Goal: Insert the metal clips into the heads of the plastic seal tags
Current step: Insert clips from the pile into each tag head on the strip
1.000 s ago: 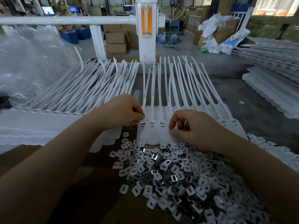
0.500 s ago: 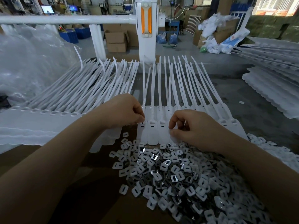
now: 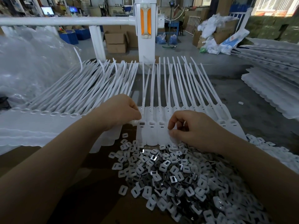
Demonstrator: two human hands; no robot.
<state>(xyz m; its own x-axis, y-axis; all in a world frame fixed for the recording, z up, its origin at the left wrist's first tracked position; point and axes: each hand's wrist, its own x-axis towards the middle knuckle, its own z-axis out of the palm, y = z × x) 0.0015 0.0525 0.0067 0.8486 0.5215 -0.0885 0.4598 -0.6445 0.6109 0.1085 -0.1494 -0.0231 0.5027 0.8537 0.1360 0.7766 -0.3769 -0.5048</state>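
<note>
Hands at the flat white seal tags [image 3: 152,135]
Left hand [image 3: 123,112] pinches a tag head; right hand [image 3: 192,128] curls, pinching a tag's edge; shiny slotted clips [image 3: 174,177] heaped near.

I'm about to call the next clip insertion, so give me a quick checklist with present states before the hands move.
1. Row of seal tags lying flat, heads toward the person: ok.
2. Left hand steadying the row at its left end, fingers curled at the leftmost tag's head: ok.
3. Right hand over the tag heads, fingers pinched together: ok.
4. A clip actually held in the right hand's fingers: cannot tell, hidden by the fingers.
5. Supply of clips piled within reach just below the tags: ok.
6. Open slot in the leftmost head ready for a clip: ok, it shows dark.
</note>
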